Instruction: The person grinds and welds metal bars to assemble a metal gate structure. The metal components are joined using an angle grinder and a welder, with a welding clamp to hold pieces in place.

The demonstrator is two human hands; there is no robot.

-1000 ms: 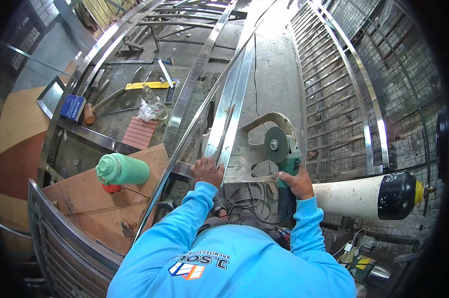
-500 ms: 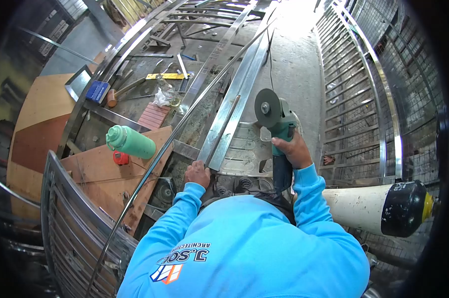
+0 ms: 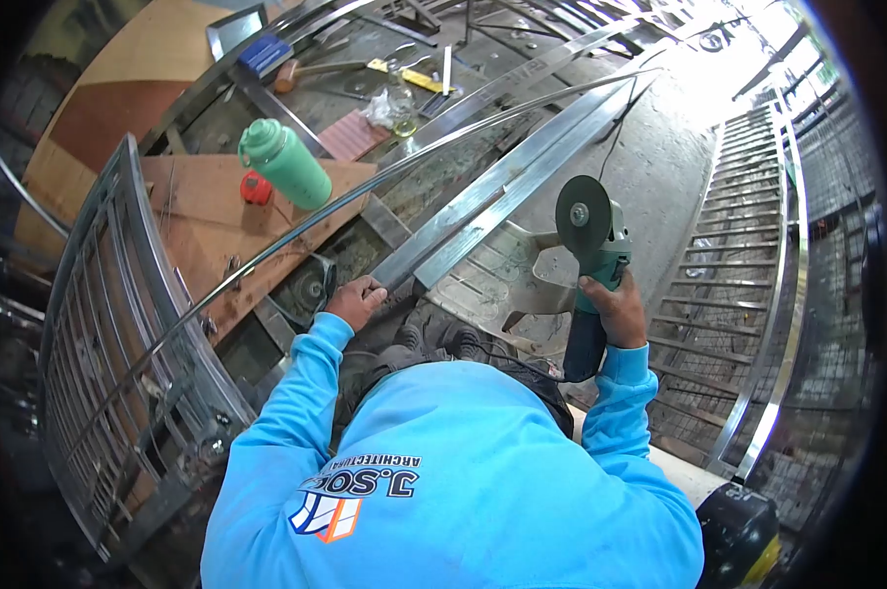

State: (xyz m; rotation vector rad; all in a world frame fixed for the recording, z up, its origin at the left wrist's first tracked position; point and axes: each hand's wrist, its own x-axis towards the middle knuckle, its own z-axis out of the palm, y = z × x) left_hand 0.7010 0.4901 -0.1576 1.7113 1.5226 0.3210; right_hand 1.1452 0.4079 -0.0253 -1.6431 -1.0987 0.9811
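Note:
My right hand [image 3: 617,309] is wrapped around the body of a teal angle grinder [image 3: 605,263]. The grinder stands upright, its dark cutting disc [image 3: 589,211] facing left and no workpiece against it. My left hand [image 3: 358,301] is beside the near end of a long metal tube [image 3: 443,231], fingers loosely bent and slightly apart, fingertips at the tube's edge. Whether they touch it is hard to tell. A second metal tube [image 3: 522,191] lies parallel to the first. Both rest over a beige plastic stool or chair [image 3: 487,285] in front of my feet.
A green bottle [image 3: 291,167] and a red tape measure [image 3: 256,187] stand on a wooden board [image 3: 208,221] at left. A thin long rod [image 3: 335,204] crosses diagonally. Metal railings stand left [image 3: 119,324] and right [image 3: 728,285]. A hammer [image 3: 286,76] lies farther back.
My left hand has moved off the tube's end to its left side, fingers loosening. The grinder stays in my right hand, slightly farther right in view. The camera view has turned.

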